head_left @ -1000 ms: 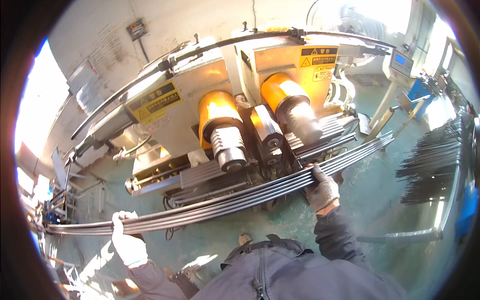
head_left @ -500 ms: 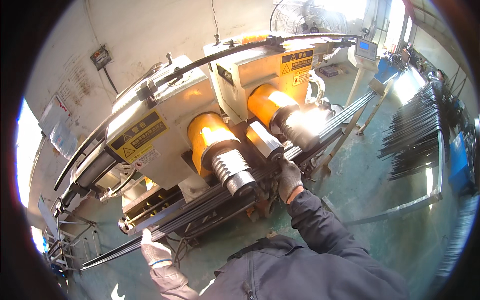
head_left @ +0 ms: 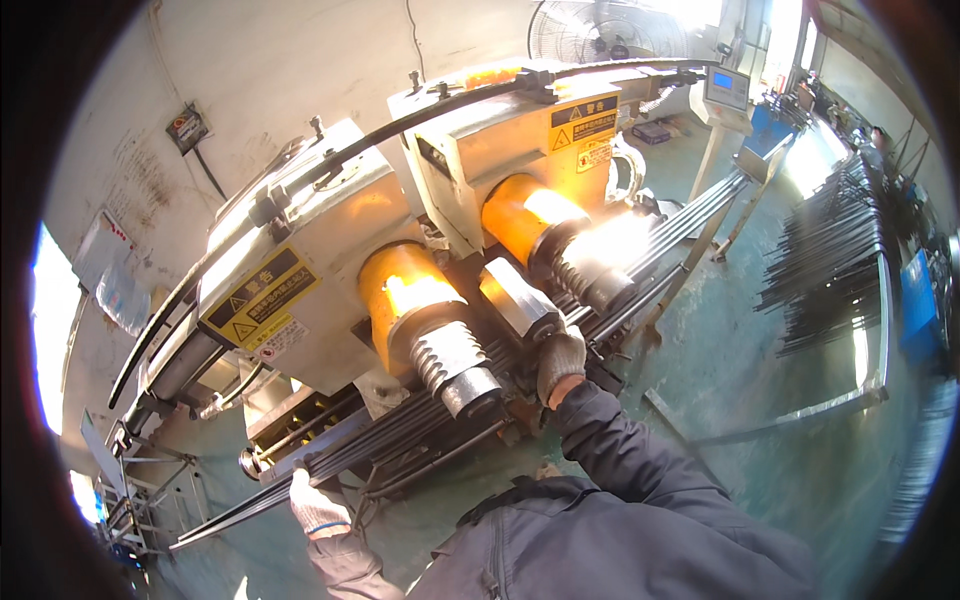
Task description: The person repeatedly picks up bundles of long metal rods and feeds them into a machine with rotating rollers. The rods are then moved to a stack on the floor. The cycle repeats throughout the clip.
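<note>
Several long dark metal bars (head_left: 400, 425) run side by side along the front of a machine with two orange cylinders (head_left: 405, 290). My left hand (head_left: 318, 503), in a pale knitted glove, is closed at the bars toward their left end, thumb up; its fingers are partly hidden. A gloved right hand (head_left: 561, 362), also mine, is curled just below the end of a bright metal block (head_left: 518, 298) between the cylinders. What its fingers hold is hidden. Ridged metal shafts (head_left: 455, 368) stick out of the cylinders toward me.
On the right, a frame (head_left: 790, 422) carries a large stack of dark rods (head_left: 830, 260). A control box with a small screen (head_left: 727, 86) stands on a post behind. A fan (head_left: 605, 35) is by the wall. A metal rack (head_left: 150, 490) stands at left.
My view has shifted slightly, so the machine sits a little farther left in the picture. Both hands stay at about the same places along the machine.
</note>
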`<act>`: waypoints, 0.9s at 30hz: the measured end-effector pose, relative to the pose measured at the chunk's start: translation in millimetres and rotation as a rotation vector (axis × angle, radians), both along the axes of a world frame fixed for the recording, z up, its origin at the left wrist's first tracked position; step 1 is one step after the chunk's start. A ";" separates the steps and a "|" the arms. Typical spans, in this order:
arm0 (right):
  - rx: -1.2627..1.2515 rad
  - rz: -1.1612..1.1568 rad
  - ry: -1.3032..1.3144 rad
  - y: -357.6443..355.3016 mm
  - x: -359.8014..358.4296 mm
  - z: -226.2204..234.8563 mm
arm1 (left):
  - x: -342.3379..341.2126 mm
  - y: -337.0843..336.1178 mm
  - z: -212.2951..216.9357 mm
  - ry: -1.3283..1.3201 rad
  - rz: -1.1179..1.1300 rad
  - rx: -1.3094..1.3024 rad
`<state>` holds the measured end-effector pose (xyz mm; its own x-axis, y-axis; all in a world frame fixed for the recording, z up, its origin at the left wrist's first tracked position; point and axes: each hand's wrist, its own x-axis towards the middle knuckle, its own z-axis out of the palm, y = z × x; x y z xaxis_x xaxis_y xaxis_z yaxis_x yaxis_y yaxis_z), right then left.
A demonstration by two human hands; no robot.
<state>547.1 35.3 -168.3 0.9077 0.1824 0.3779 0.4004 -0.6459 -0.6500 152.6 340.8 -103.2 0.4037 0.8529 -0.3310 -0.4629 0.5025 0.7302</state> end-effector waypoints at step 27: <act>0.948 0.010 0.901 -114.9 -78.9 14.2 | 18.6 -42.8 3.9 0.138 -0.169 0.521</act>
<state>468.2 -79.6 -154.1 0.9080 0.1906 -0.3731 -0.4089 0.2088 -0.8884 171.2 298.0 -99.3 0.5315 0.8451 0.0568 -0.2898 0.1184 0.9497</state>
